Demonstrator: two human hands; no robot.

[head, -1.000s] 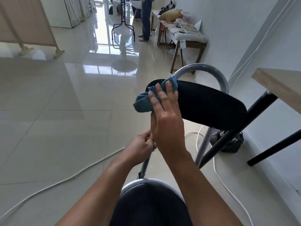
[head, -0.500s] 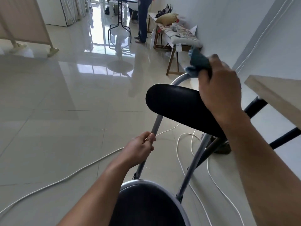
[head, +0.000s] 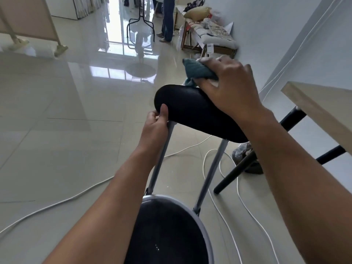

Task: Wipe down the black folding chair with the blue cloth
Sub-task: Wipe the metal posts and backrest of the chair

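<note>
The black folding chair [head: 192, 113] stands right below me, its padded backrest in mid-frame and its round black seat at the bottom edge. My left hand [head: 155, 126] grips the grey left upright just under the backrest, thumb against the pad. My right hand [head: 226, 88] holds the bunched blue cloth [head: 196, 70] at the top edge of the backrest, covering the grey top rail there.
A light wooden table [head: 320, 109] with black legs stands close on the right by the white wall. White cables [head: 224, 187] trail over the tiled floor. A dark bag lies under the table. Further off are a bench with cushions [head: 215, 37], a black stand and a standing person.
My right hand has slid the cloth leftward along the top of the backrest. My left hand has moved up the upright to just under the pad.
</note>
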